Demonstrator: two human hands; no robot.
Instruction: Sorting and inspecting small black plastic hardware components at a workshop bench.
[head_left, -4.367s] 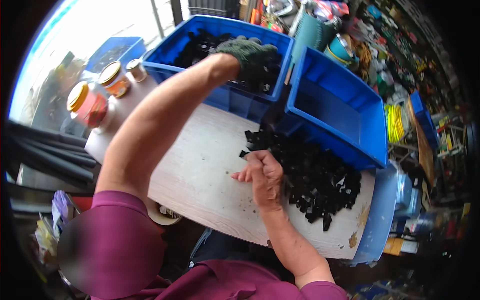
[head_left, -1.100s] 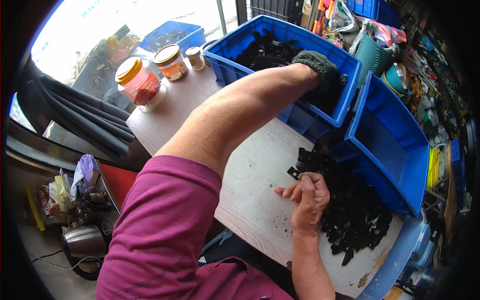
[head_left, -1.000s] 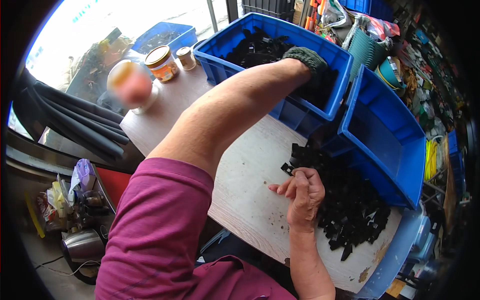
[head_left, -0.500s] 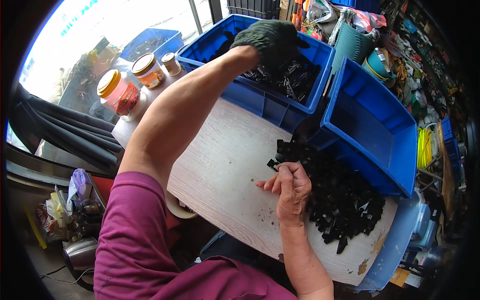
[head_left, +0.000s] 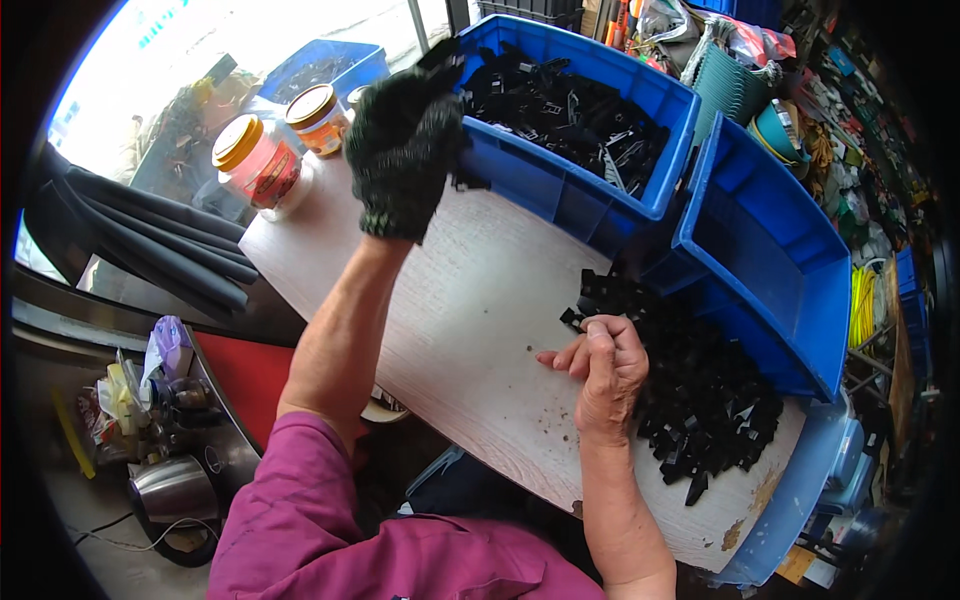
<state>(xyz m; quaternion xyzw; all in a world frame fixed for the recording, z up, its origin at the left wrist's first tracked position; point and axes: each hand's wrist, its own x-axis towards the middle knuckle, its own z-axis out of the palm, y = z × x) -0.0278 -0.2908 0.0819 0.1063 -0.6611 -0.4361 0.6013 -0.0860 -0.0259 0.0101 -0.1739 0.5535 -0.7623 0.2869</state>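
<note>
A dark knitted glove covers my left hand [head_left: 405, 150], raised over the left part of the table beside the blue bin. Its fingers are closed round black plastic pieces [head_left: 470, 181] whose ends stick out on the right and at the top. My bare right hand [head_left: 612, 372] rests at the left edge of a heap of small black plastic parts [head_left: 705, 400]. Its fingers are curled, with the thumb against the index finger; whatever they hold, if anything, is hidden. More black plastic pieces [head_left: 560, 105] fill the blue bin [head_left: 560, 185] at the far side.
A second blue bin [head_left: 770, 260] stands tilted behind the heap on the pale wooden table [head_left: 470, 290]. Jars with lids [head_left: 262, 165] line the table's far left. A steel kettle [head_left: 175, 487] sits low on the left. Crowded goods fill the right side.
My left hand has come out of the blue bin toward the left and nearer, with black pieces in it. My right hand keeps its pose by the heap. The view has shifted slightly.
</note>
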